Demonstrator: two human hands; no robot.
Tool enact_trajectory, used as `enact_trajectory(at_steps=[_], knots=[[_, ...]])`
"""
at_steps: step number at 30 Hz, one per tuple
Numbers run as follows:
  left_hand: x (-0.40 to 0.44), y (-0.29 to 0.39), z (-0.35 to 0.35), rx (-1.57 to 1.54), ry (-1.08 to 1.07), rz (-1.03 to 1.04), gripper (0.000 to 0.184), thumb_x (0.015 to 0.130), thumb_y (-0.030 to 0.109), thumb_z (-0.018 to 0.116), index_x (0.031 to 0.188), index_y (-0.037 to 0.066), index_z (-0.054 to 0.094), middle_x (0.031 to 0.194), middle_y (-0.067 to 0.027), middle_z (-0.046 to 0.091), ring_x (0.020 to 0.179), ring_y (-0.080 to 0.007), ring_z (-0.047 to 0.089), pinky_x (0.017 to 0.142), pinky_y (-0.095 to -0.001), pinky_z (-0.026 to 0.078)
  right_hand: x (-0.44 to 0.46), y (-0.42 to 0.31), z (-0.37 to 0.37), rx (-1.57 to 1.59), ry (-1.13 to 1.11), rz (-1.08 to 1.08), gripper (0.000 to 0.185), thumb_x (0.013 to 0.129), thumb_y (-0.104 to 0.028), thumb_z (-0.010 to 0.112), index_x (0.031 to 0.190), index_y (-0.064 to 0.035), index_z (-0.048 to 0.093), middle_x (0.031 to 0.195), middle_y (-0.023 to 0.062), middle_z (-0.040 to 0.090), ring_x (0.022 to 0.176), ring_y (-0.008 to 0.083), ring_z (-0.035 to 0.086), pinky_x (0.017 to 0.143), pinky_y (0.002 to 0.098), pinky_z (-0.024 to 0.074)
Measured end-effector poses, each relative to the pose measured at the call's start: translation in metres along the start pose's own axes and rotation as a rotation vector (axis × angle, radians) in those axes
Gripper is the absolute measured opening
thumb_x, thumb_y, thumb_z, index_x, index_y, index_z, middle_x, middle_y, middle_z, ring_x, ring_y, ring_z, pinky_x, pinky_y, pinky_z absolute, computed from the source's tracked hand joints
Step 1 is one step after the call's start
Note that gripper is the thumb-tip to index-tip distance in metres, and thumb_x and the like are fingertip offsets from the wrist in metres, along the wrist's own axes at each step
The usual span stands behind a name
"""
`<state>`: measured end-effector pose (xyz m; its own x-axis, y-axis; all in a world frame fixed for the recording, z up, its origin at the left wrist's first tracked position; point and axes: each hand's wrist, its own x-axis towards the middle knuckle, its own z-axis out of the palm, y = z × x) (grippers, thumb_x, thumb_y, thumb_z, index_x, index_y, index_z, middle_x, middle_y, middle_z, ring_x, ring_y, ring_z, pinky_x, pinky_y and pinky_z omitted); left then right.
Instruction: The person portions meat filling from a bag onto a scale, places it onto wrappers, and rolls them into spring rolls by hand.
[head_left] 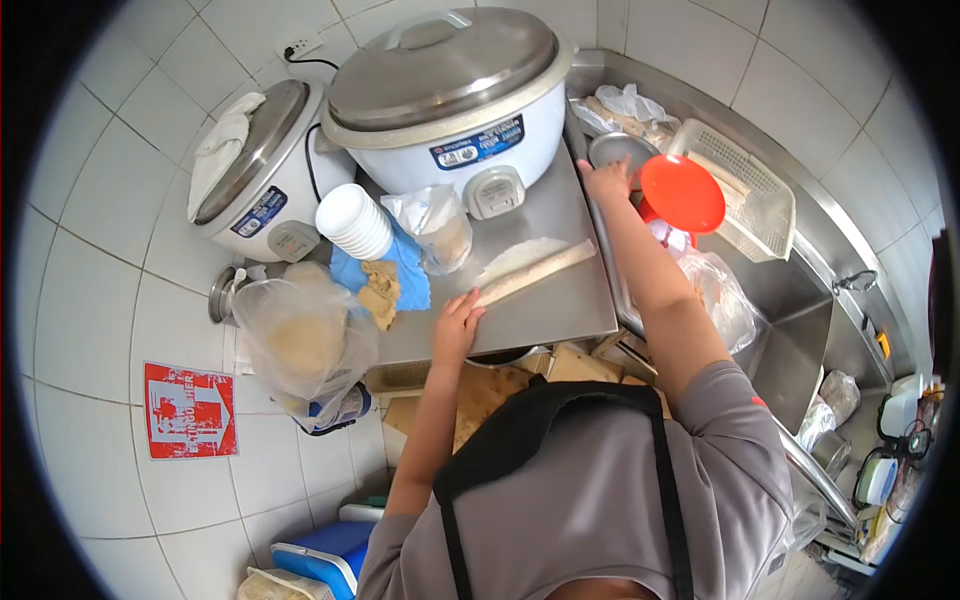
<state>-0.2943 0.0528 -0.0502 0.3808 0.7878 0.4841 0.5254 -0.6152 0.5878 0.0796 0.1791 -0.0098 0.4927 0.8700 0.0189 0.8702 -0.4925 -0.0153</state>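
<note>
A long pale roll point(538, 273) lies slantwise on the steel counter, along a thin whitish sheet point(515, 255). At its near left end is my left hand point(458, 322), fingers closed on that end. My right hand point(606, 182) reaches over the counter's right edge to a round grey metal bowl point(617, 150). Its fingers are apart at the bowl's near rim; the bowl's contents cannot be made out. Close beside that hand is a red round plate or lid point(683, 194). A clear plastic bag point(440, 232) with something pale inside stands left of the roll.
Two big rice cookers point(445, 150) point(252, 190) stand at the back. Stacked white cups point(353, 222), a blue cloth point(408, 268) and a tan cloth point(379, 292) sit at left, near a filled plastic bag point(305, 335). A white basket point(770, 215) rests over the sink point(795, 335).
</note>
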Motion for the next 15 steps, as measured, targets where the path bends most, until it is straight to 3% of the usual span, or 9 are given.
enact_trajectory(at_steps=[1, 4, 7, 8, 11, 12, 14, 15], knots=[[-0.001, 0.001, -0.002, -0.008, -0.002, -0.005, 0.034, 0.081, 0.016, 0.067, 0.112, 0.003, 0.063, 0.103, -0.0149, 0.064, 0.090, -0.0315, 0.059, 0.081, -0.0350, 0.047, 0.013, 0.006, 0.005, -0.131, -0.111, -0.020, 0.079, 0.095, -0.056, 0.010, 0.122, 0.0044, 0.055, 0.132, 0.0198, 0.050, 0.135, 0.0366, 0.028, 0.111, 0.0558, 0.0071], [0.001, 0.003, -0.002, -0.030, -0.001, -0.020, 0.034, 0.081, 0.016, 0.068, 0.111, 0.003, 0.063, 0.103, -0.0147, 0.064, 0.091, -0.0310, 0.059, 0.081, -0.0348, 0.047, 0.044, 0.017, 0.043, 0.020, -0.086, 0.141, 0.080, 0.096, -0.052, 0.005, 0.120, 0.0050, 0.056, 0.125, 0.0226, 0.054, 0.130, 0.0390, 0.036, 0.111, 0.0542, 0.0070], [0.000, -0.002, 0.001, -0.062, 0.035, -0.004, 0.033, 0.079, 0.016, 0.070, 0.109, 0.003, 0.064, 0.102, -0.0148, 0.064, 0.091, -0.0309, 0.059, 0.081, -0.0347, 0.047, 0.030, 0.020, 0.025, 0.039, -0.116, -0.015, 0.079, 0.097, -0.051, 0.006, 0.117, 0.0049, 0.058, 0.124, 0.0245, 0.054, 0.129, 0.0382, 0.037, 0.110, 0.0554, 0.0099], [-0.002, -0.002, 0.002, -0.065, 0.044, -0.006, 0.033, 0.078, 0.016, 0.070, 0.108, 0.002, 0.064, 0.101, -0.0146, 0.064, 0.091, -0.0309, 0.059, 0.081, -0.0346, 0.047, 0.041, 0.026, 0.042, 0.009, -0.055, -0.038, 0.077, 0.097, -0.052, 0.012, 0.111, 0.0059, 0.061, 0.122, 0.0255, 0.054, 0.129, 0.0376, 0.038, 0.107, 0.0571, 0.0182], [0.002, 0.001, -0.001, -0.060, 0.062, -0.012, 0.033, 0.077, 0.015, 0.072, 0.106, 0.002, 0.064, 0.099, -0.0141, 0.064, 0.090, -0.0307, 0.058, 0.080, -0.0345, 0.047, -0.013, 0.007, -0.003, 0.226, 0.254, 0.098, 0.073, 0.097, -0.053, 0.022, 0.106, 0.0069, 0.062, 0.121, 0.0240, 0.056, 0.124, 0.0384, 0.044, 0.102, 0.0566, 0.0285], [0.002, 0.002, -0.002, -0.050, 0.058, -0.024, 0.033, 0.076, 0.015, 0.072, 0.105, 0.001, 0.064, 0.098, -0.0139, 0.064, 0.090, -0.0307, 0.058, 0.079, -0.0346, 0.047, -0.040, -0.002, -0.024, 0.199, 0.229, 0.021, 0.070, 0.095, -0.054, 0.031, 0.101, 0.0078, 0.063, 0.116, 0.0228, 0.059, 0.114, 0.0398, 0.051, 0.094, 0.0539, 0.0396], [0.002, -0.001, 0.000, -0.055, 0.069, -0.018, 0.034, 0.075, 0.015, 0.073, 0.105, 0.001, 0.064, 0.096, -0.0131, 0.063, 0.088, -0.0303, 0.056, 0.077, -0.0353, 0.047, -0.064, -0.020, -0.012, 0.192, 0.176, -0.119, 0.068, 0.094, -0.054, 0.033, 0.095, 0.0063, 0.064, 0.107, 0.0215, 0.062, 0.101, 0.0386, 0.058, 0.083, 0.0514, 0.0470], [0.001, -0.001, 0.000, -0.058, 0.070, -0.024, 0.034, 0.075, 0.015, 0.073, 0.105, 0.001, 0.064, 0.096, -0.0130, 0.063, 0.087, -0.0303, 0.056, 0.077, -0.0354, 0.047, -0.080, -0.030, 0.004, 0.107, 0.128, -0.347, 0.064, 0.095, -0.052, 0.035, 0.088, 0.0052, 0.064, 0.101, 0.0220, 0.062, 0.094, 0.0375, 0.059, 0.074, 0.0506, 0.0493]])
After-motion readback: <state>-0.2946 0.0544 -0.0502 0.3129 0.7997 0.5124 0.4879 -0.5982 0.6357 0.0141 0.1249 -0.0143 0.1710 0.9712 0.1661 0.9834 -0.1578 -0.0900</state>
